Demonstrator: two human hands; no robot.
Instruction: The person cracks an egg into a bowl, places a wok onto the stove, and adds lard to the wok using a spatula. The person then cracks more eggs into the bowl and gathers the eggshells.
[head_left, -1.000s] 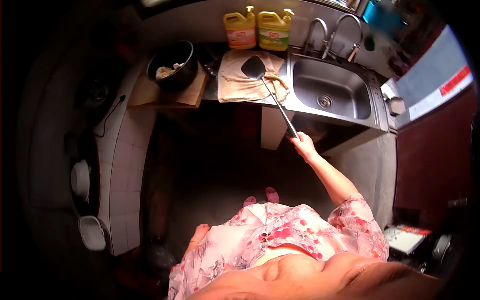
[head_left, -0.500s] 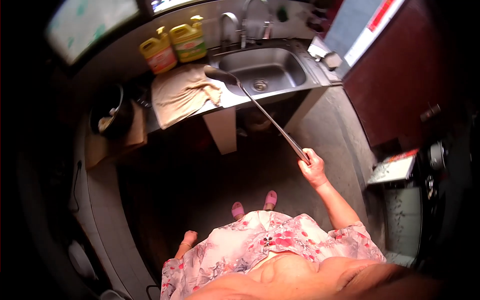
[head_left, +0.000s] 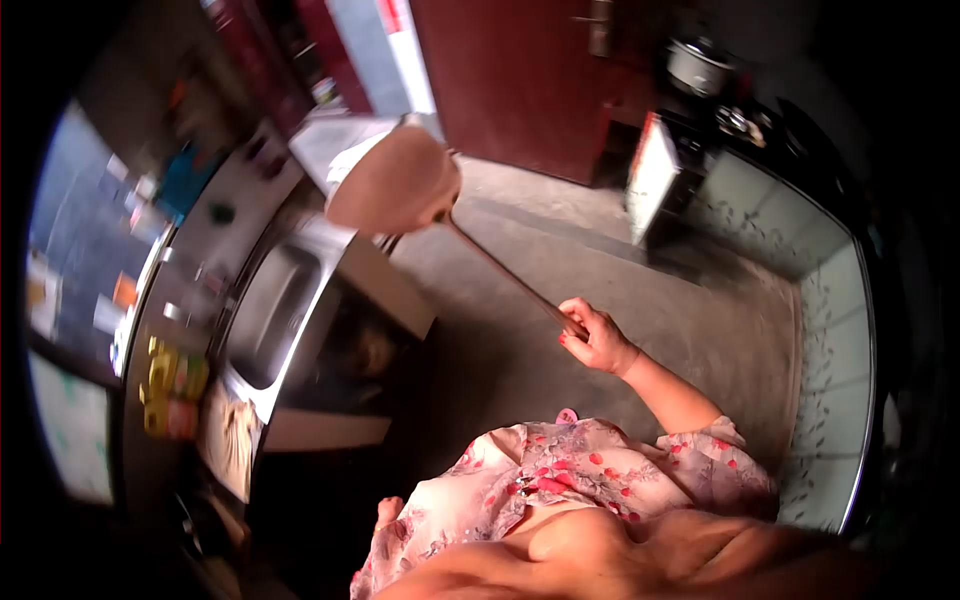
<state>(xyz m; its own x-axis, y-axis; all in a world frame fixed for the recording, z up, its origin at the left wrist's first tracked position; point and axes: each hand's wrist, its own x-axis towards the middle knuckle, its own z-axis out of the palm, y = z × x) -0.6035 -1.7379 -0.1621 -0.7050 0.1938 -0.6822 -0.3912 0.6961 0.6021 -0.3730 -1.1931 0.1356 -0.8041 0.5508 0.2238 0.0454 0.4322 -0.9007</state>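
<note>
My right hand (head_left: 600,340) is closed round the end of a long thin handle. It belongs to a wok spatula (head_left: 395,185) with a broad, rounded blade. The spatula points away from me to the upper left, its blade in the air over the floor near the end of the sink counter. Low beside my body hangs my left hand (head_left: 388,512). It is small in view and partly hidden by the flowered clothing, and its fingers cannot be made out.
To the left are a steel sink (head_left: 275,315), yellow pump bottles (head_left: 175,385) and a tan cloth (head_left: 230,440) on the counter. A dark red door (head_left: 520,90) stands ahead. At the right are a white pot (head_left: 698,68) and a tiled counter side (head_left: 830,340).
My view has turned right, so the sink has shifted left and the door and pot have come into fuller view. The spatula, still in my right hand, now shows its blade face broadly.
</note>
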